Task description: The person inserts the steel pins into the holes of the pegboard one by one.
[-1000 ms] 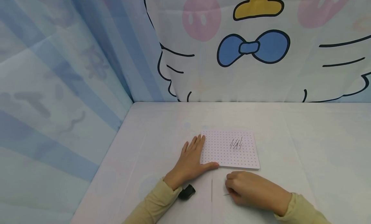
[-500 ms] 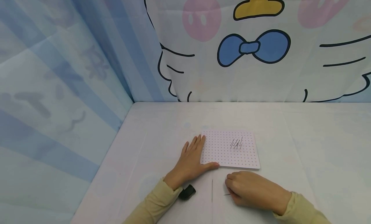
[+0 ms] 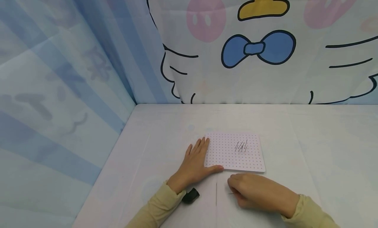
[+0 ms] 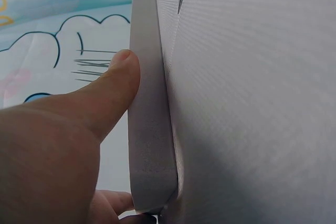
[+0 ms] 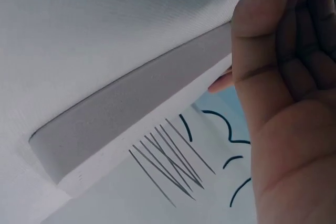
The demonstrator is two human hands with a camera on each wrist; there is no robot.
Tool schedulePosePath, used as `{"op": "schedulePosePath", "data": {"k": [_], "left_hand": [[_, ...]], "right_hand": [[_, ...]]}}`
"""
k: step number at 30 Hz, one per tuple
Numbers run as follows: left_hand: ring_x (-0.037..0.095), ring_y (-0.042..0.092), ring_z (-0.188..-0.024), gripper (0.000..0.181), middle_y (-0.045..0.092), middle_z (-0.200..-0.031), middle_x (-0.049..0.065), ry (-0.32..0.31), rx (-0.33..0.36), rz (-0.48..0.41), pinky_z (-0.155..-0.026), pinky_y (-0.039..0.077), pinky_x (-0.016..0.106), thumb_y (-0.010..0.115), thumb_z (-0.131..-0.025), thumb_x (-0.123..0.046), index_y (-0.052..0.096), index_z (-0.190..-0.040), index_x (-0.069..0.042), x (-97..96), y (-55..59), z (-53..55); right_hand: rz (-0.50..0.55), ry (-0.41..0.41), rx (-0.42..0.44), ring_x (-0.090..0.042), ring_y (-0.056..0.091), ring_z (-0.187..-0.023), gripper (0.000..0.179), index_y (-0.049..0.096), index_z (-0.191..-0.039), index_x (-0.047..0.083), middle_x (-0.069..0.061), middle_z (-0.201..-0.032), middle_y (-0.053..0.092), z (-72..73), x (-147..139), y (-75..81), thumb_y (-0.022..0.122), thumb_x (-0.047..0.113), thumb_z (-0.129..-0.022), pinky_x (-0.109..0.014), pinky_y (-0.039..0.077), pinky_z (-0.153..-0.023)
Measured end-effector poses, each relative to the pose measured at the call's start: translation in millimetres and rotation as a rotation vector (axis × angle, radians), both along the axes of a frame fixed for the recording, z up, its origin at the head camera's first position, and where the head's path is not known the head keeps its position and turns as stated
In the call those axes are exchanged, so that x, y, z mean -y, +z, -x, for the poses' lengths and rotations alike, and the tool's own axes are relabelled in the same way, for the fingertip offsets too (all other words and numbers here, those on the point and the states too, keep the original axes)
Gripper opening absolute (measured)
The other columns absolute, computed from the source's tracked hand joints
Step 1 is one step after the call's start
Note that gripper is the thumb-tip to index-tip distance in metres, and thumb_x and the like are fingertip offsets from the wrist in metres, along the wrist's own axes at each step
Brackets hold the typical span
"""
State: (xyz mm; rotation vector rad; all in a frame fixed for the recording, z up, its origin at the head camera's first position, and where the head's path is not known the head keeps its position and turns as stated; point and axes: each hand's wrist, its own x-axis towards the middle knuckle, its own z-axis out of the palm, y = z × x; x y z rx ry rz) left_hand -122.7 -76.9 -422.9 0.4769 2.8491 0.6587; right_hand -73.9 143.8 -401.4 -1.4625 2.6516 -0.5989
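Observation:
A white board [image 3: 218, 152] with a grid of small holes lies on the table. Several thin metal needles [image 3: 241, 146] stand up from its right half, some leaning across each other, as the right wrist view also shows. My left hand [image 3: 195, 164] lies along the board's left side with straight fingers, its thumb [image 4: 119, 74] against the front edge. In front of the board, my right hand [image 3: 254, 192] has curled fingers and pinches one thin needle [image 3: 231, 193], whose end sticks out to the left; the rest is hidden by the fingers. Another needle [image 3: 216, 194] lies between the hands.
A small black device [image 3: 190, 196] sits by the left wrist at the sleeve. The white tabletop [image 3: 325, 149] meets a printed cloth [image 3: 265, 80] at the back and a blue striped cloth [image 3: 59, 123] on the left.
My right hand has shifted slightly left and toward the board, and the needle end in its fingers has moved with it. The left hand and the board stay put.

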Motion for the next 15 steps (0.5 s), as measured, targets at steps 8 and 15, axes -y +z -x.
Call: {"op": "schedulePosePath", "data": {"k": [8, 15], "left_hand": [[0.024, 0.01, -0.154, 0.11, 0.014, -0.166, 0.008, 0.005, 0.016, -0.011, -0.124, 0.006, 0.05, 0.064, -0.083, -0.069, 0.014, -0.16, -0.01, 0.9, 1.2, -1.4], [0.023, 0.009, -0.154, 0.11, 0.013, -0.166, 0.007, 0.005, 0.018, -0.008, -0.124, 0.006, 0.049, 0.065, -0.083, -0.069, 0.013, -0.16, -0.011, -0.8, 1.4, -0.8]], "right_hand": [[0.067, -0.092, 0.062, 0.005, 0.046, -0.07, 0.023, 0.06, -0.086, 0.017, 0.017, -0.077, 0.052, 6.7, -6.0, 12.6, 0.068, -0.003, -0.08, -0.018, 0.045, -0.062], [0.159, -0.148, -0.012, 0.005, 0.051, -0.072, 0.019, 0.07, -0.087, 0.013, 0.013, -0.082, 0.062, 14.7, -13.3, 19.8, 0.07, -0.004, -0.079, -0.017, 0.049, -0.061]]}}
